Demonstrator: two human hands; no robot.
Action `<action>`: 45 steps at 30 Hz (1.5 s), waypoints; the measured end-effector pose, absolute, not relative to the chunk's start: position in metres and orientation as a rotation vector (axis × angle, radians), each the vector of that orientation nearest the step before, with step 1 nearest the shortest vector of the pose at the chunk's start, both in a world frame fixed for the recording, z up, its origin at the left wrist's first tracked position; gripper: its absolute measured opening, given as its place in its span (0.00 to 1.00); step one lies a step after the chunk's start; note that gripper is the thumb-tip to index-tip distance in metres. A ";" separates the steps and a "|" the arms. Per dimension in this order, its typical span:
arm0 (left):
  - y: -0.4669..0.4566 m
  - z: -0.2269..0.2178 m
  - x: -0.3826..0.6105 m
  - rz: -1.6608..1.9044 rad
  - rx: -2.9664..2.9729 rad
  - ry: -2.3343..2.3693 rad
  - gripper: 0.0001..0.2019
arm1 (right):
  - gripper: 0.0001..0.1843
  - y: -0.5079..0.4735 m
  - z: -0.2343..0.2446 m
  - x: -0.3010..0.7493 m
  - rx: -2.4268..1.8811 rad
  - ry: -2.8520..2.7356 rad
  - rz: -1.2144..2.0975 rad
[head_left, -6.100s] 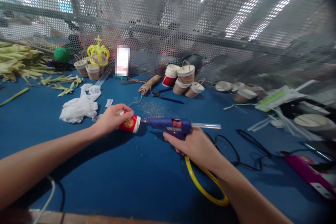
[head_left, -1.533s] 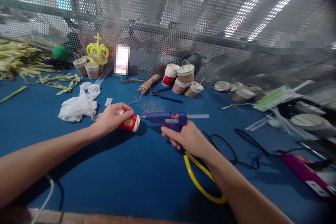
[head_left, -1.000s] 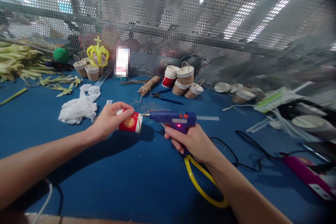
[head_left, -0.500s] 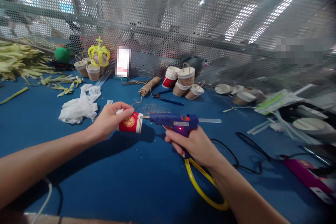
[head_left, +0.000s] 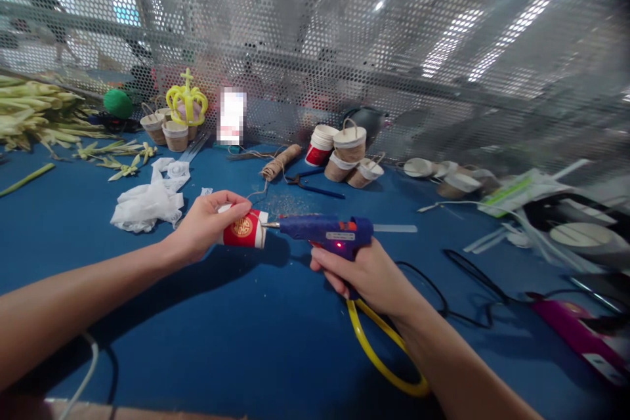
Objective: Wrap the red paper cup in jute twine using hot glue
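My left hand (head_left: pixel 204 224) is closed round a small red paper cup (head_left: pixel 245 230) with a gold emblem, held on its side just above the blue table (head_left: pixel 221 341). The cup's white bottom faces right. My right hand (head_left: pixel 367 270) grips a blue hot glue gun (head_left: pixel 325 231) with a red light lit on its body. The gun's metal nozzle touches the cup's bottom edge. A clear glue stick pokes out of the gun's back. A yellow cord (head_left: pixel 384 357) loops down from the gun's handle.
A crumpled white glove (head_left: pixel 147 200) lies left of the cup. A twine spool (head_left: pixel 280 161), pliers (head_left: pixel 308 180) and twine-wrapped cups (head_left: pixel 347 152) stand behind. A yellow crown (head_left: pixel 187 100) and green leaves (head_left: pixel 39 111) lie far left. Black cables (head_left: pixel 467 289) and a pink tool (head_left: pixel 581 335) lie right. Perforated metal screen (head_left: pixel 394 33) behind.
Over the last second the cup and gun were lifted slightly off the table. The nozzle drew back a little and then came up against the cup's bottom again.
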State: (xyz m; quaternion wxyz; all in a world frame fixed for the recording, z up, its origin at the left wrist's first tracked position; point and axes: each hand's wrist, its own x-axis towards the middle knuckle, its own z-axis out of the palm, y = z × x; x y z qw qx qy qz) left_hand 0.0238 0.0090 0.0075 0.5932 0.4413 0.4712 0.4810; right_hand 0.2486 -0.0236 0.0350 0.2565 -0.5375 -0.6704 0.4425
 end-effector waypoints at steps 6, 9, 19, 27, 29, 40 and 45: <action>0.007 0.008 0.024 1.132 1.060 1.093 0.11 | 0.16 -0.023 0.036 0.248 -1.461 -1.790 1.200; 0.007 0.006 0.023 1.150 1.112 1.093 0.12 | 0.17 -0.023 0.035 0.248 -1.463 -1.763 1.203; 0.004 0.007 0.023 1.177 1.179 1.092 0.13 | 0.16 -0.019 0.032 0.249 -1.458 -1.689 1.258; 0.003 0.008 0.023 1.182 1.215 1.094 0.13 | 0.15 -0.017 0.029 0.247 -1.444 -1.652 1.232; 0.003 0.008 0.023 1.191 1.217 1.087 0.13 | 0.14 -0.018 0.028 0.247 -1.411 -1.634 1.232; 0.004 0.007 0.024 1.197 1.083 1.021 0.13 | 0.15 -0.017 0.029 0.248 -1.426 -1.665 1.196; 0.007 0.009 0.026 1.127 0.944 1.034 0.13 | 0.14 -0.018 0.028 0.248 -1.368 -1.646 1.221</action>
